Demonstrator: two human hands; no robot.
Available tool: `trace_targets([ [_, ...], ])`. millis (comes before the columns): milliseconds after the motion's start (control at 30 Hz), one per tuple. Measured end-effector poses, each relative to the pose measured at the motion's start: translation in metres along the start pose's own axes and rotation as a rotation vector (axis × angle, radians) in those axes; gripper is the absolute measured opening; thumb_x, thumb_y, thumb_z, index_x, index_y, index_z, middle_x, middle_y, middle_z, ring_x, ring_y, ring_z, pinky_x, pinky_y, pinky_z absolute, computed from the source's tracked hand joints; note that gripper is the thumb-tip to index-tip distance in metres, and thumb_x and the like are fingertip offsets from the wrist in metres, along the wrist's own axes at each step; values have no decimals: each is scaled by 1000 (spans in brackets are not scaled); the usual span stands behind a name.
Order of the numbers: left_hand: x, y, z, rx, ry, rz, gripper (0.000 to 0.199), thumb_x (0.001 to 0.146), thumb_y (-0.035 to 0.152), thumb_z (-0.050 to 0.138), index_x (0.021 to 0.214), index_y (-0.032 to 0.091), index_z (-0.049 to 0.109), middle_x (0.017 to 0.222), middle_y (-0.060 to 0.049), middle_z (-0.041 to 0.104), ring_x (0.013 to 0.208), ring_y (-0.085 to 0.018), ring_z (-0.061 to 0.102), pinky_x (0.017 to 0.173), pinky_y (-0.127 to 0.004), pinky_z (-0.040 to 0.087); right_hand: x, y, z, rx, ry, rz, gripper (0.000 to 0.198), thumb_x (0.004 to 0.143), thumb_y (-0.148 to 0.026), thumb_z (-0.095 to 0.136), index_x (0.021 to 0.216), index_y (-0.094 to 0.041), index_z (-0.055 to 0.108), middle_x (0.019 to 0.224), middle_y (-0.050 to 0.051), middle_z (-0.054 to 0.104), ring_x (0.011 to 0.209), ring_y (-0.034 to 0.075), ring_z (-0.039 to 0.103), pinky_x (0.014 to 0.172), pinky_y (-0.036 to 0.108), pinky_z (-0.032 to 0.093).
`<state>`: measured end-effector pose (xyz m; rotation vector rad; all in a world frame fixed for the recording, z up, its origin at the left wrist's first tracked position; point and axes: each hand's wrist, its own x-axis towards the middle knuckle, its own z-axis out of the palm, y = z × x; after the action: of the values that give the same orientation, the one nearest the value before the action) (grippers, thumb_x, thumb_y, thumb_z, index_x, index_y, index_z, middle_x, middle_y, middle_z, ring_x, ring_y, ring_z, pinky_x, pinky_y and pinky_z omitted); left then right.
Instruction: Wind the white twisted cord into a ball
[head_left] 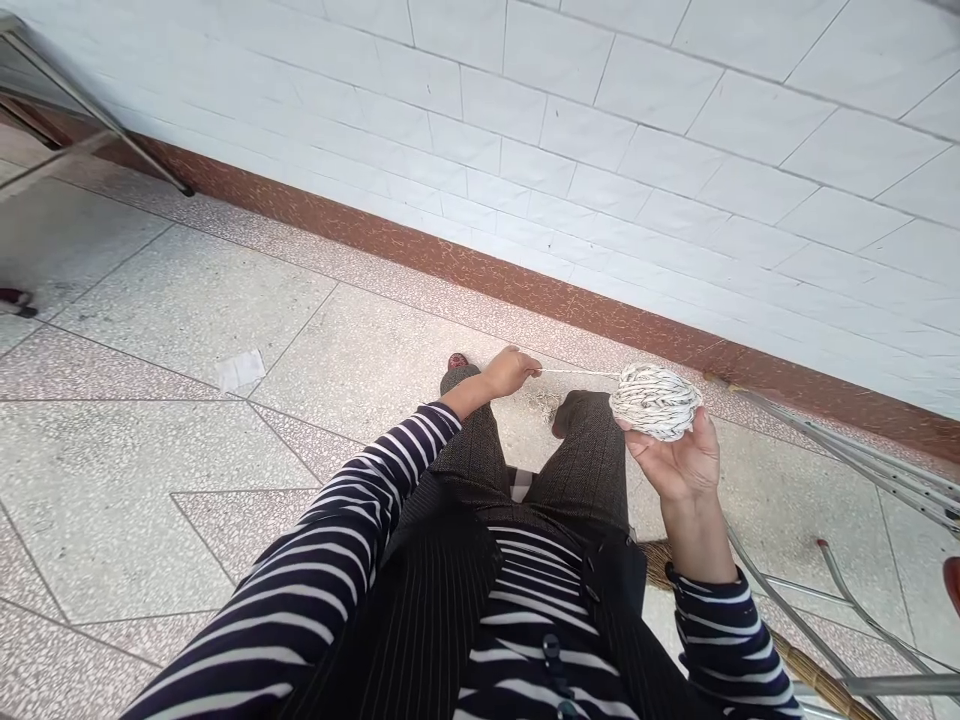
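Note:
My right hand holds up a fat ball of white cord flecked with dark threads, its fingers curled under and around it. From the ball a single taut strand runs left to my left hand, which is closed on it in a pinch. Part of the left hand's grip is hidden by its own back. Below the strand, a small loose heap of similar cord lies on the floor between my feet.
A white tiled wall with a brown skirting rises ahead. Metal-legged furniture stands far left. To the right are metal tubes, a metal chair frame and a straw broom. White paper lies on the floor.

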<state>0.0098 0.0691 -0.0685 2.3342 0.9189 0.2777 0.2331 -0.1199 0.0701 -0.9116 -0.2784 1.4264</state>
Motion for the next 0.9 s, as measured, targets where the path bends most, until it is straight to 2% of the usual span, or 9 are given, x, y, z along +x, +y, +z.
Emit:
trace_targets([
  [100, 6, -7, -1, -68, -41, -39, 29, 88, 17, 47, 92, 20, 76, 87, -5, 75, 84, -19, 67, 90, -29, 46, 2, -7, 0, 3, -2, -22, 59, 59, -47, 90, 112, -31, 68, 119, 4, 71, 96, 24, 69, 48, 22, 51],
  [167, 9, -11, 0, -142, -58, -46, 28, 85, 18, 49, 91, 20, 76, 79, -3, 73, 75, -17, 65, 80, -26, 48, 3, -9, -2, -16, 9, -48, 61, 60, -47, 90, 114, -30, 67, 120, 4, 71, 101, 25, 68, 54, 25, 56],
  [300, 16, -13, 4, -300, -191, -66, 21, 72, 18, 53, 75, 18, 73, 63, 2, 64, 58, -12, 56, 67, -22, 48, 3, 1, -7, -48, 18, -40, 61, 64, -46, 88, 118, -30, 65, 117, 5, 72, 104, 25, 68, 70, 36, 63],
  [433, 16, -4, 16, -543, -290, -195, 13, 67, 17, 54, 68, 16, 67, 67, 0, 65, 63, -12, 60, 62, -21, 51, 1, 12, -5, -60, -26, -27, 65, 65, -44, 87, 124, -33, 62, 117, 4, 72, 102, 25, 69, 67, 36, 62],
  [533, 11, 4, 26, -641, -305, -237, 17, 71, 15, 52, 76, 14, 69, 78, -4, 69, 75, -15, 66, 69, -25, 57, -1, 6, 0, -77, -46, -23, 67, 63, -42, 88, 124, -32, 62, 113, 6, 73, 93, 26, 71, 60, 35, 62],
  [667, 5, 20, 27, -489, -103, -196, 39, 76, 12, 54, 111, 16, 72, 112, -9, 73, 102, -21, 67, 92, -36, 55, -1, -8, 2, -111, -48, -35, 64, 62, -33, 90, 119, -29, 64, 108, 6, 75, 87, 26, 73, 56, 32, 62],
  [767, 6, 47, 17, -571, 18, -49, 56, 82, 14, 58, 138, 21, 57, 136, -11, 63, 121, -22, 60, 101, -38, 50, 2, -7, 2, -154, 1, -25, 58, 63, -30, 89, 115, -26, 65, 105, 5, 76, 85, 24, 75, 57, 30, 64],
  [833, 9, 72, 10, -668, 55, 86, 60, 83, 15, 61, 143, 21, 53, 138, -11, 62, 125, -22, 58, 106, -38, 47, 5, -1, 4, -191, 11, 18, 55, 65, -31, 88, 114, -24, 65, 103, 4, 76, 82, 24, 75, 56, 30, 64],
  [900, 13, 94, 7, -716, 89, 177, 56, 82, 11, 62, 138, 19, 58, 133, -11, 65, 122, -22, 60, 107, -38, 45, 6, 4, 7, -219, -30, 48, 55, 67, -33, 87, 116, -24, 64, 103, 5, 76, 78, 24, 75, 52, 29, 62],
])
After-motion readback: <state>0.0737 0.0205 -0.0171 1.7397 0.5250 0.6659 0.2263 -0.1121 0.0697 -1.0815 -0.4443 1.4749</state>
